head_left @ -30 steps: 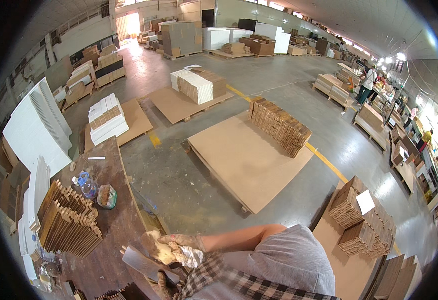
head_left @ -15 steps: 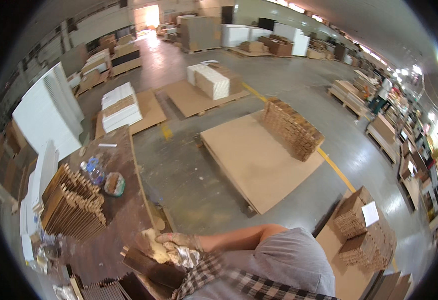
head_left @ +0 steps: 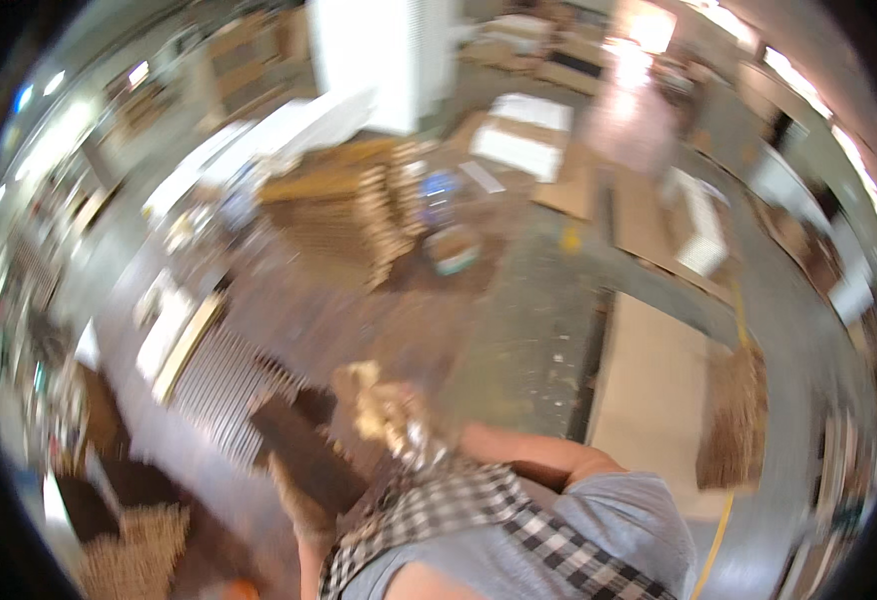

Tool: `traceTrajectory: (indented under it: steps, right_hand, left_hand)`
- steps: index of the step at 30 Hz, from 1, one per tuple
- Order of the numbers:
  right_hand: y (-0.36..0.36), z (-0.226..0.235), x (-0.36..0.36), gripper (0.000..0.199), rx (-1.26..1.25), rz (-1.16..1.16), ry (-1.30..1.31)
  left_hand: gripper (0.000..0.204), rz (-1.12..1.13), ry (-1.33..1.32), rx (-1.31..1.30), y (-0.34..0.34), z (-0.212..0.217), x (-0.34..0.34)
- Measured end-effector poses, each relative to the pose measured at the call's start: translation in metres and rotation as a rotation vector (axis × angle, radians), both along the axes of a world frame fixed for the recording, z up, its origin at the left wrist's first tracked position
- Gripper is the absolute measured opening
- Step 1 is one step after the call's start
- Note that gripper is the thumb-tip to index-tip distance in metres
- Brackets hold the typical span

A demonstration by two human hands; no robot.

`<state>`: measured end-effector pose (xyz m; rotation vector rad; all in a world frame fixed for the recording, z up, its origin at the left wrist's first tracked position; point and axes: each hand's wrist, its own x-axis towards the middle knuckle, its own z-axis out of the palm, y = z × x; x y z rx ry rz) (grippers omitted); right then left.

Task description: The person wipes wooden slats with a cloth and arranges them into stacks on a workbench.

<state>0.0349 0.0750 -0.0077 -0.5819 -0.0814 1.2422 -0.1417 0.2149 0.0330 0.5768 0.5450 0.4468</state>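
Observation:
Along the near edge of a dark brown board point(head_left: 307, 452), my left hand point(head_left: 302, 505) grips it, low in front of my body. A crumpled yellowish-white cloth point(head_left: 367, 392) is bunched in my right hand point(head_left: 421, 412), just to the right of the board. That hand appears gloved, though motion smears its fingers. Beside the board, to the left, a row of thin dark boards point(head_left: 221, 390) stands packed together on the worktable point(head_left: 299, 300). Farther back on the table is a neat stack of brown strips point(head_left: 334, 205).
Past the stack are a clear bottle with blue point(head_left: 439, 195) and a small tub point(head_left: 454, 250). White panels point(head_left: 259, 150) lie at the table's far left. To the right, a pallet sheet point(head_left: 649, 390) on the floor carries stacked brown pieces point(head_left: 734, 415).
My view has swung left, so the table now fills the middle. My left hand has come into view on the dark board. The cloth stays in my right hand.

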Motion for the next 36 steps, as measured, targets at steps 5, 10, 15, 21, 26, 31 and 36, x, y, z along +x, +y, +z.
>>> traceTrajectory:
  steps: [5, 10, 15, 21, 26, 31, 36]
  right_hand:
    - [0.017, 0.049, 0.002, 0.047, 0.148, 0.179, -0.421]
    - [0.059, 0.11, -0.001, 0.049, -0.034, 0.267, -1.206]
    - [0.102, 0.132, 0.011, 0.05, 0.197, 0.171, -1.789]
    - [0.131, 0.157, -0.029, 0.048, 0.266, 0.261, -1.912]
    - [0.147, 0.157, -0.035, 0.043, 0.102, 0.338, -2.033]
    - [0.144, 0.146, -0.037, 0.04, 0.233, 0.281, -1.958]
    - [0.156, 0.124, -0.021, 0.04, 0.106, 0.255, -2.008]
  left_hand:
    - [0.071, 0.133, -0.134, -0.082, -0.013, 0.02, -0.021]
    - [0.073, 0.216, -0.161, -0.172, -0.024, 0.028, -0.045]
    - [0.064, 0.191, -0.248, -0.078, -0.028, 0.029, -0.056]
    - [0.057, 0.399, 0.033, 0.135, -0.028, 0.0, -0.055]
    - [0.056, 0.417, 0.009, 0.257, -0.024, 0.013, -0.057]
    - [0.052, 0.462, 0.224, 0.67, -0.012, -0.003, -0.054]
    - [0.058, 0.341, 0.35, 0.598, -0.002, -0.001, -0.054]
